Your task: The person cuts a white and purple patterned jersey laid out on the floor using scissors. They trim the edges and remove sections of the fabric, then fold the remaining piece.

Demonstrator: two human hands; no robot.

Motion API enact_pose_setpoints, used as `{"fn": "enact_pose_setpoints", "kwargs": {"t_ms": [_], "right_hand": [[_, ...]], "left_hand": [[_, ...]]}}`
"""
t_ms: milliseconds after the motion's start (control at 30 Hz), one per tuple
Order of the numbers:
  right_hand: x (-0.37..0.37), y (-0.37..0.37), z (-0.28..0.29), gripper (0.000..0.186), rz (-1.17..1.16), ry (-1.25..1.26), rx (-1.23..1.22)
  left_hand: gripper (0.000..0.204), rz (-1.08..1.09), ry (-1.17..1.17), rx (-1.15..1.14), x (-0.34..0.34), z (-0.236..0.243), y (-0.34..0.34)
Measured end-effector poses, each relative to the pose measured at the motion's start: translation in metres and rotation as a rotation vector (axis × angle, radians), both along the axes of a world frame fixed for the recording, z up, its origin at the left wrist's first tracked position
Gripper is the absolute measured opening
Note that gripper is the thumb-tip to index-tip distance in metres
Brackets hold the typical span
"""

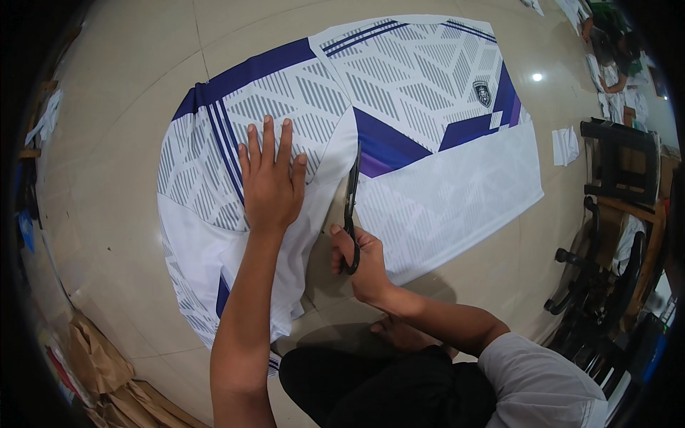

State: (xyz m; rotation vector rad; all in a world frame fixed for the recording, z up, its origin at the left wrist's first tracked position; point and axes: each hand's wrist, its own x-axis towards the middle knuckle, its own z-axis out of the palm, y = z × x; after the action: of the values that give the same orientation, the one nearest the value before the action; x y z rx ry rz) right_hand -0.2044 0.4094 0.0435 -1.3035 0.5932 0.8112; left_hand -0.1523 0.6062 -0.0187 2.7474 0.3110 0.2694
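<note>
Dark scissors [350,207] point into a gap in spread white-and-purple patterned fabric [327,118].

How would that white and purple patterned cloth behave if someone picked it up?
The cloth would probably droop and fold rather than keep its shape, since its lower left part lies rumpled. It seems thin, and so likely light for its size: the pattern shows faintly through the folded-over flap.

Fisheye view from the wearer's head, facing down to the floor [121,285], fairly near, lap [399,389] at bottom centre
</note>
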Motion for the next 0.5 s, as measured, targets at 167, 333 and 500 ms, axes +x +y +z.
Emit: {"fn": "enact_pose_setpoints", "kwargs": {"t_ms": [167,333,500], "right_hand": [[0.012,-0.005,-0.003,0.034,0.001,-0.003,0.003],[0.023,-0.005,-0.003,0.034,-0.009,0.016,0.014],[0.023,-0.005,-0.005,0.035,-0.013,0.045,-0.007]], "left_hand": [[0.057,0.005,0.029,-0.009,0.0,0.001,-0.001],[0.057,-0.001,0.015,-0.032,0.0,0.0,0.0],[0.057,-0.005,0.008,-0.011,-0.001,-0.001,0.001]]}}
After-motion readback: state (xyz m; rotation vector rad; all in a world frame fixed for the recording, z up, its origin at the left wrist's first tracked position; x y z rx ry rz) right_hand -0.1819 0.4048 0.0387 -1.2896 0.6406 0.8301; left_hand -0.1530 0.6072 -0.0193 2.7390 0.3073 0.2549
